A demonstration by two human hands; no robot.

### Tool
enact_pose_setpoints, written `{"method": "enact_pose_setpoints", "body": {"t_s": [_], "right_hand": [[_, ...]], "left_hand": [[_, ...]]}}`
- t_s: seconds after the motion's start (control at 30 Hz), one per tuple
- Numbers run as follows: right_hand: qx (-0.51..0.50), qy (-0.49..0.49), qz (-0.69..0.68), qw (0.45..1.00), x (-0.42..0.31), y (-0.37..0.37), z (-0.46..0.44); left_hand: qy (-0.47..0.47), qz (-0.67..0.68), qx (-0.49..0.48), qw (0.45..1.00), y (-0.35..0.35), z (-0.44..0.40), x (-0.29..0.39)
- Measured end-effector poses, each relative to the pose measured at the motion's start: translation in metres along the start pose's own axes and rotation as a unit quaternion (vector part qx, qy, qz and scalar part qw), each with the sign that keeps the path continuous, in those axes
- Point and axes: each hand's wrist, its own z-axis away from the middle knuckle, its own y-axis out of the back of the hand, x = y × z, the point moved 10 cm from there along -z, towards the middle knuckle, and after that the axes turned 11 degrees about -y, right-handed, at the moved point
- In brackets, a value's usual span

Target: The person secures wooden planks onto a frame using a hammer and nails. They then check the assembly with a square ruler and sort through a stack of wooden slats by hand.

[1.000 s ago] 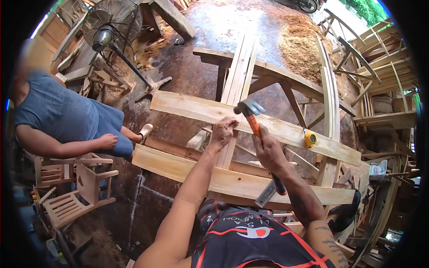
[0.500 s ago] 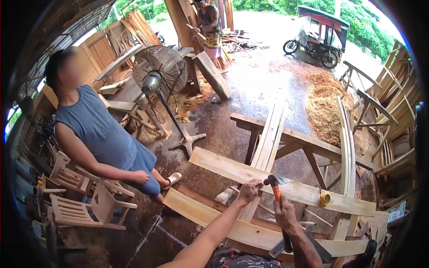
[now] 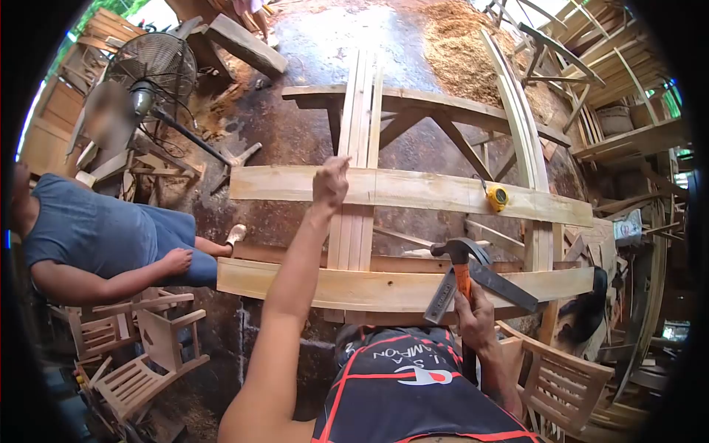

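Note:
My left hand (image 3: 331,182) is at the far plank (image 3: 425,189), over its left part, with the fingers bent together. Whatever they pinch, if anything, is too small to make out. In my right hand (image 3: 476,319) is a claw hammer (image 3: 461,275), gripped by its orange and black handle, its head up over the near plank (image 3: 332,286). A try square (image 3: 504,288) lies at that near plank, partly behind the hammer. A yellow tape measure (image 3: 497,197) rests on the right part of the far plank.
Both planks cross long strips (image 3: 360,118) set on a wooden trestle (image 3: 413,100). A person in blue (image 3: 111,229) stands at left, near a pedestal fan (image 3: 151,70) and small wooden chairs (image 3: 144,376). Another chair (image 3: 565,376) is at right. Sawdust (image 3: 469,52) lies beyond.
My view has tilted down. The hammer has moved from beside my left hand at the far plank back toward my body, over the near plank. My left hand stays at the far plank.

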Motion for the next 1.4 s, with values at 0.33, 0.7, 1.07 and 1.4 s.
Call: {"method": "enact_pose_setpoints", "body": {"t_s": [0.33,0.7,1.07,1.4], "right_hand": [[-0.017,-0.044,0.009,0.999,0.005,-0.004,-0.001],[-0.272,-0.341,-0.339,0.834,0.024,-0.118,-0.063],[-0.244,-0.343,-0.466,0.778,0.026,-0.161,-0.103],[-0.233,-0.335,-0.493,0.768,0.022,-0.176,-0.107]], "left_hand": [[0.005,-0.209,-0.102,0.973,-0.036,0.000,-0.018],[-0.066,-0.099,-0.375,0.919,-0.018,0.017,-0.014],[-0.123,-0.130,-0.491,0.852,-0.037,0.016,0.000],[-0.140,-0.125,-0.468,0.863,-0.038,0.018,-0.002]]}}
